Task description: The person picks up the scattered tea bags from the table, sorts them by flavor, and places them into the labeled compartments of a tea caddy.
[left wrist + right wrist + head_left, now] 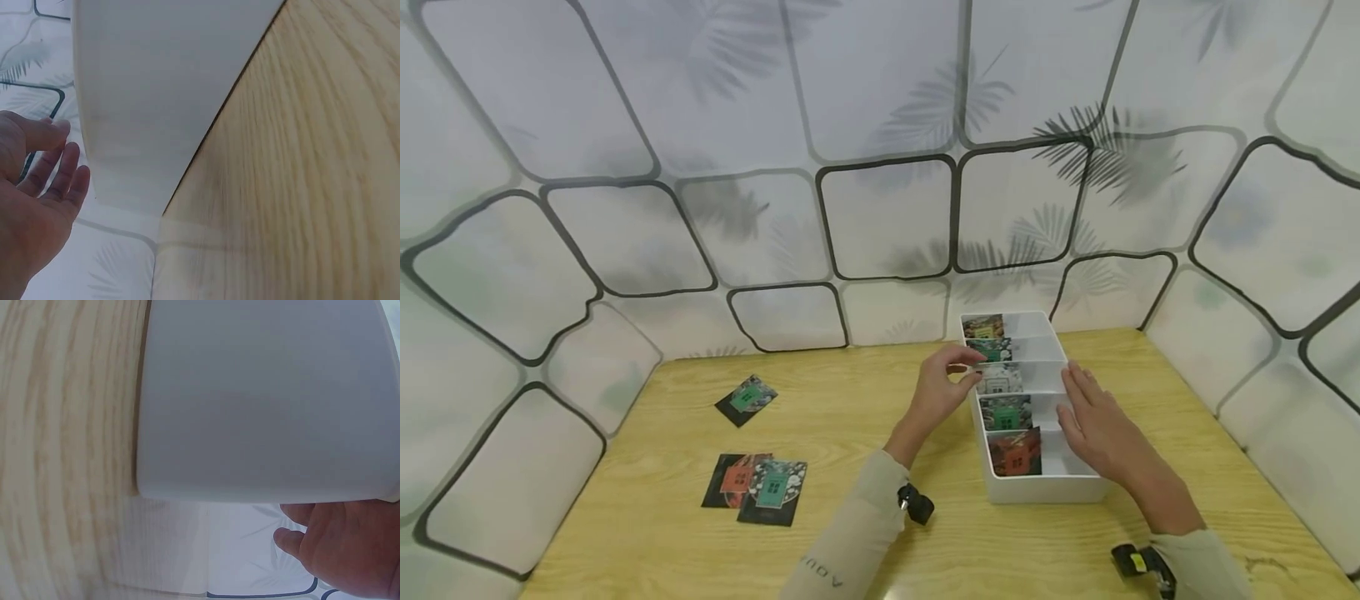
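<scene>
A white compartment box [1048, 489] stands on the table with a flat printed packet in each of its several sections. At its left rim is my left hand [938, 382], thumb and index finger bent with a gap between them. Their tips are right at the grey-white packet [1002, 379] and just below the green-labelled packet [996, 349]. In the left wrist view, the left hand [40, 181] is beside the box's side wall [144, 100]. My right hand [1101, 425] rests along the right rim, fingers straight. The right wrist view shows the box wall [262, 406] partly hiding this hand [350, 547].
On the table's left lie a green-labelled packet [747, 400] and, nearer me, a red-labelled packet [730, 479] partly covered by another green-labelled packet [772, 492]. In the box's front sections stand a green packet [1006, 413] and a red packet [1015, 452]. A patterned curtain [887, 221] surrounds the table.
</scene>
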`<act>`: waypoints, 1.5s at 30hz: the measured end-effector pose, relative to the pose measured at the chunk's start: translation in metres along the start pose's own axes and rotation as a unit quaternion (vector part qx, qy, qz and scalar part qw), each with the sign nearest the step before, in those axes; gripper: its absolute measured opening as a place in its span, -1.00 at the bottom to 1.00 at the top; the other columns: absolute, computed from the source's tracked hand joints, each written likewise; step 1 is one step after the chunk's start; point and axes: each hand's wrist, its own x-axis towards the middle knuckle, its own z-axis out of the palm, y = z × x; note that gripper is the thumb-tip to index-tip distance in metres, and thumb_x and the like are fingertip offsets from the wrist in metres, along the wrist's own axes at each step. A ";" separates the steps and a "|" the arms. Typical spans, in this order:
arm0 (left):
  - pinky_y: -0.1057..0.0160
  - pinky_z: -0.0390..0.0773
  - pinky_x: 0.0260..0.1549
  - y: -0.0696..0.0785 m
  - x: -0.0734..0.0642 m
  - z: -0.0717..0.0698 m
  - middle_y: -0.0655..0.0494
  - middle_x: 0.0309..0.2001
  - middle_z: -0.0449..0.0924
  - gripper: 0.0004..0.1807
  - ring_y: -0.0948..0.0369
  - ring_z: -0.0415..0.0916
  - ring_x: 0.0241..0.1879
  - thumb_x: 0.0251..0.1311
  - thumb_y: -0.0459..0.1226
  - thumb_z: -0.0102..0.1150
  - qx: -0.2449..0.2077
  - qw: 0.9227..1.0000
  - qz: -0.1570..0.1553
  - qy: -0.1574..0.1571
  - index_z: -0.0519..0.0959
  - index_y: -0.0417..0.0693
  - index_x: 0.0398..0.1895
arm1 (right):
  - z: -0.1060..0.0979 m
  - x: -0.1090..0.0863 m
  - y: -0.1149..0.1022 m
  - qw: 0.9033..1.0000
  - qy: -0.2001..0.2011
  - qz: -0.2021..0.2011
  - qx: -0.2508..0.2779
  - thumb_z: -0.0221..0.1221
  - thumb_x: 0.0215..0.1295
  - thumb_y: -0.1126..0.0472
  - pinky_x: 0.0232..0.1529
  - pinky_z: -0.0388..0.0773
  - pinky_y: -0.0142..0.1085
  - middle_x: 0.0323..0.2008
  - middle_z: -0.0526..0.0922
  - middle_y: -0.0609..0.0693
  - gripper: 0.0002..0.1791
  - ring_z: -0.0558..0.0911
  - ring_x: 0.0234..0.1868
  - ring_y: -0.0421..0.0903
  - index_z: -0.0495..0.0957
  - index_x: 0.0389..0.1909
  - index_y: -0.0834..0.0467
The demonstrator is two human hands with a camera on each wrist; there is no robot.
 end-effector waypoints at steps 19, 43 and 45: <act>-0.09 0.59 0.07 0.008 -0.043 -0.060 0.01 0.06 0.65 -0.74 -0.02 0.58 0.07 0.33 -0.48 0.28 0.073 0.995 -0.057 -0.029 0.68 -0.14 0.04 | -0.002 0.005 0.001 1.000 -0.006 -0.011 -0.022 -0.22 0.68 0.05 0.37 0.05 0.41 0.57 -0.08 0.43 -0.29 -0.01 0.54 0.43 -0.05 0.55 0.50; -0.19 0.56 0.07 0.021 -0.085 -0.128 -0.06 0.08 0.64 -0.75 -0.05 0.56 0.10 0.39 -0.41 0.25 0.150 0.987 -0.060 -0.015 0.64 -0.19 0.09 | -0.003 -0.006 -0.009 0.998 -0.048 0.008 -0.033 -0.25 0.69 -0.02 0.37 -0.01 0.42 0.58 -0.14 0.43 -0.25 -0.06 0.54 0.45 -0.10 0.56 0.48; -0.19 0.55 0.07 0.022 -0.088 -0.134 -0.05 0.09 0.64 -0.75 -0.04 0.56 0.11 0.40 -0.39 0.24 0.154 0.986 -0.059 -0.012 0.64 -0.18 0.10 | -0.003 -0.007 -0.008 0.998 -0.045 0.008 -0.032 -0.26 0.69 -0.02 0.37 -0.02 0.43 0.58 -0.15 0.42 -0.25 -0.07 0.55 0.45 -0.11 0.56 0.48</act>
